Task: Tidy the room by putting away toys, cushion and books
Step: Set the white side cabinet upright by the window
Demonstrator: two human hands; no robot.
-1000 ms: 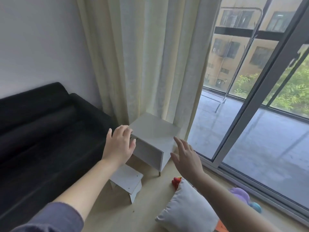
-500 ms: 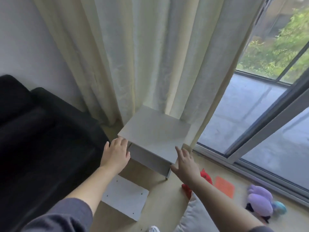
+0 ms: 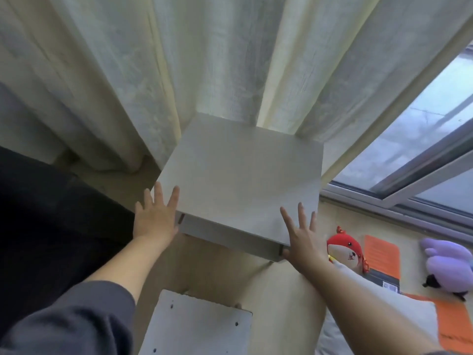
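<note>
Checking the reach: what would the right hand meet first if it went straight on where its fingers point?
Most likely the white side table: the right hand, fingers straight and spread, overlaps its front right corner and points across the top toward the curtain behind. Whether it touches the table is unclear.

Red plush toy (image 3: 344,252) behind white cushion (image 3: 399,308) — orange book (image 3: 381,254), purple plush toy (image 3: 448,265) on floor (image 3: 281,303).
</note>
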